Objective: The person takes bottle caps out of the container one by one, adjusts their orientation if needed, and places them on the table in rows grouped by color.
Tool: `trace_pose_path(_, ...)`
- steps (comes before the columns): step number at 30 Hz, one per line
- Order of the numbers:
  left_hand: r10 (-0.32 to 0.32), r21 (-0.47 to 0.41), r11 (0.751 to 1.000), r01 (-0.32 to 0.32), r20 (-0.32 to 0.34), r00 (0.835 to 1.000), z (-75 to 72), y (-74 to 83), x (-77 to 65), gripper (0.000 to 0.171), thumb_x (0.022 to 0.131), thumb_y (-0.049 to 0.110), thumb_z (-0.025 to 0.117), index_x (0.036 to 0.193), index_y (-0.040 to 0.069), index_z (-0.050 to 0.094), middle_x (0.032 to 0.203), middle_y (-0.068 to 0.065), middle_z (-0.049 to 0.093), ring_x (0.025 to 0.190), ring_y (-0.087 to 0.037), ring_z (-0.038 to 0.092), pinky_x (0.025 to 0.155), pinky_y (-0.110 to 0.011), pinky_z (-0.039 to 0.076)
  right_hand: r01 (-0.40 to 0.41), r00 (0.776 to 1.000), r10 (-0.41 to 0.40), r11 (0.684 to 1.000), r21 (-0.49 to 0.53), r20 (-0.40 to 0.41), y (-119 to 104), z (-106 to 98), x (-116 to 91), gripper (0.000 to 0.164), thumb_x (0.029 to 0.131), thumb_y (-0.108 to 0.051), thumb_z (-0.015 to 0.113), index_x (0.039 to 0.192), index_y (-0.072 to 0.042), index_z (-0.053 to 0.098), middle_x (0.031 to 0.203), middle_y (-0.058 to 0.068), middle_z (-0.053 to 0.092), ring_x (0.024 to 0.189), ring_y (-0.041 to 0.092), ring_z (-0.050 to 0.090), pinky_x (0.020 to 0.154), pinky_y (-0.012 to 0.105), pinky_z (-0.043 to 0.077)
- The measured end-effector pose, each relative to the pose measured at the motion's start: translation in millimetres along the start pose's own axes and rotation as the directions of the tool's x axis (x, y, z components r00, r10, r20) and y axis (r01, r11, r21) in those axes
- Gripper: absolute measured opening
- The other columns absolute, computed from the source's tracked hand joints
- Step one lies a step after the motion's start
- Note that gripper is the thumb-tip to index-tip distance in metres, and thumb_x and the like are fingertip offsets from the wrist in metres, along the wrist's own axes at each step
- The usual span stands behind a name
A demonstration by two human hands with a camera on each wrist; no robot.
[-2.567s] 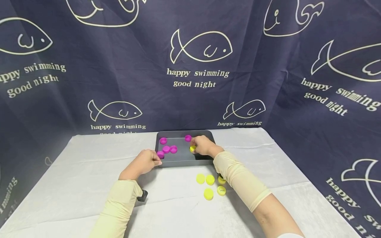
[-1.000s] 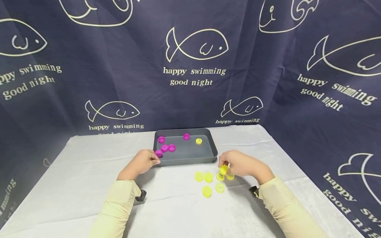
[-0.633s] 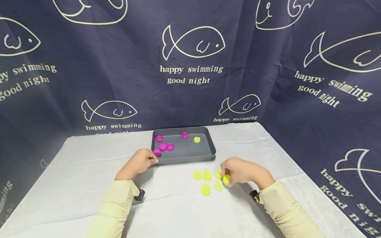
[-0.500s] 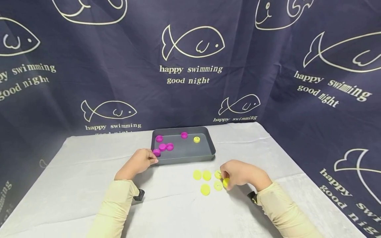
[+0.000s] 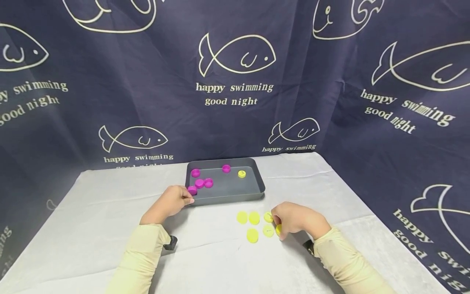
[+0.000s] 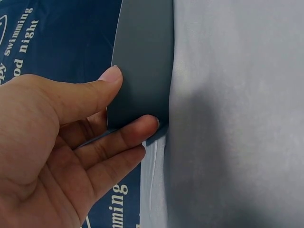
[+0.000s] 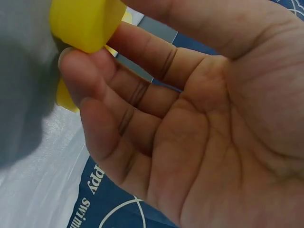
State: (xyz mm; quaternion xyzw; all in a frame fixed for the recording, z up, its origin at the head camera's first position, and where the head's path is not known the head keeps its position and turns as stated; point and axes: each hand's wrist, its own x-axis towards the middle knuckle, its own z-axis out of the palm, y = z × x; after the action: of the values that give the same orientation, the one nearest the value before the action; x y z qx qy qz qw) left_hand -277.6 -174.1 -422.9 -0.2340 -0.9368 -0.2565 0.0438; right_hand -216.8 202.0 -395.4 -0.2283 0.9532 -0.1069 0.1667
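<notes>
My left hand [image 5: 169,204] grips the near left corner of a dark grey tray [image 5: 227,199]. The left wrist view has its thumb against the tray's rim and its fingertips at the wall [image 6: 142,61]. Inside the tray lie several magenta bottle caps [image 5: 199,183] and a yellow bottle cap [image 5: 241,174]. To the tray's front right, my right hand [image 5: 299,218] pinches another yellow bottle cap [image 7: 83,23] low over the table, partly hidden by the fingers in the head view. Left of that hand sit several more yellow caps [image 5: 252,235], some flat side up, some marked.
A white cloth [image 5: 209,261] covers the table. Dark blue curtains [image 5: 176,81] printed with fish and lettering stand behind and at both sides. A black wrist camera [image 5: 170,243] is strapped to the left sleeve, another [image 5: 309,246] to the right.
My right hand left the tray, where one yellow cap now lies, and came back to the yellow caps. It has since carried a pinched cap nearer and lower. The left hand stays at the tray corner.
</notes>
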Motion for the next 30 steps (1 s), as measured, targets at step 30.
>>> trace_pose_path(30,0.028,-0.003,1.000,-0.028,-0.019,0.999,2.7,-3.0,0.7,0.010,0.088,0.007,0.073,0.079,0.004,0.078,0.077,0.002,0.069,0.079,-0.018,0.064,0.081,-0.041,0.052,0.078,0.996,-0.081,0.992,0.100,0.026,9.5,-4.3,0.3,0.034,0.060,-0.005,0.088,0.080,-0.014,0.062,0.074,-0.004,0.056,0.069,0.010,0.048,0.068,0.028,0.043)
